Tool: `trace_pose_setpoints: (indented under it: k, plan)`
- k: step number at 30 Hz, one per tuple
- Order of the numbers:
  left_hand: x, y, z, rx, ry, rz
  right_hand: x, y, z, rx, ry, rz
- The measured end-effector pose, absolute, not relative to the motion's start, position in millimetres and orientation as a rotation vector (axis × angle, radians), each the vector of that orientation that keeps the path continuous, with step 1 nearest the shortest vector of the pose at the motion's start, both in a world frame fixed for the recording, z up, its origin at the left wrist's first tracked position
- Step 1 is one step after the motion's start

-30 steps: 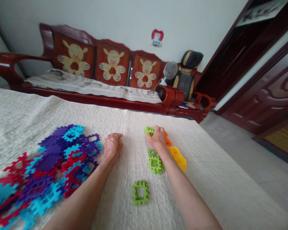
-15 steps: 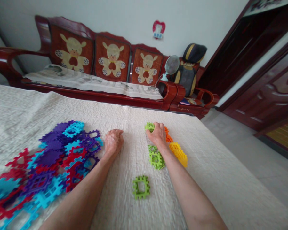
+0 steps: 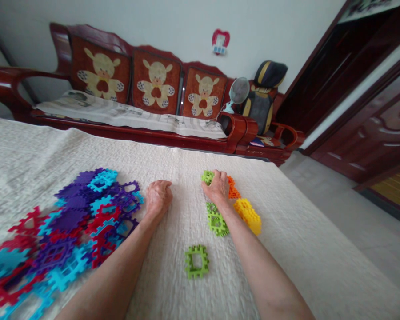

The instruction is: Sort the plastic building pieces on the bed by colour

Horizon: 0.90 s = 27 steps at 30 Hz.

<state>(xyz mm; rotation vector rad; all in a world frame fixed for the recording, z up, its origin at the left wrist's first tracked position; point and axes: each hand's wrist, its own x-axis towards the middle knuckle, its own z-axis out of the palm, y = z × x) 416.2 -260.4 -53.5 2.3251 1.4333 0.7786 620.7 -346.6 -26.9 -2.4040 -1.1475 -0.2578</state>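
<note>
On the right, my right hand (image 3: 217, 187) is closed around green interlocking plastic tiles (image 3: 207, 177), thumb on the near-left side and fingers over the far side. Just nearer lies a stack of green tiles (image 3: 217, 222), partly behind my wrist. A single square green tile (image 3: 197, 261) with an open middle lies flat between my forearms. My left hand (image 3: 158, 195) rests on the cloth, fingers curled in with no tile showing in them. To its left spreads a loose heap of purple, red and light blue tiles (image 3: 70, 218).
Beyond my right hand are orange tiles (image 3: 232, 188), and a stack of yellow tiles (image 3: 248, 216) stands beside the right forearm. A pale quilted cloth (image 3: 173, 164) covers the table. Behind it are a wooden sofa (image 3: 136, 131) and a small fan (image 3: 239, 91).
My right thumb and fingers have shifted slightly on the green tiles. My left hand and the tile heaps stay where they were.
</note>
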Motion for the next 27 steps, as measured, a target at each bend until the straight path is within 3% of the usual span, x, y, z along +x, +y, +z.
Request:
trace_pose_setpoints:
  k: [19,27]
  plan:
    - [416,-260,-54,2.332,1.436,0.788,630,-316,2,-2.531,-1.658,-0.09]
    - [416,-261,-50,2.306,1.441,0.763,640,-340,18,-2.259,-1.5,-0.198]
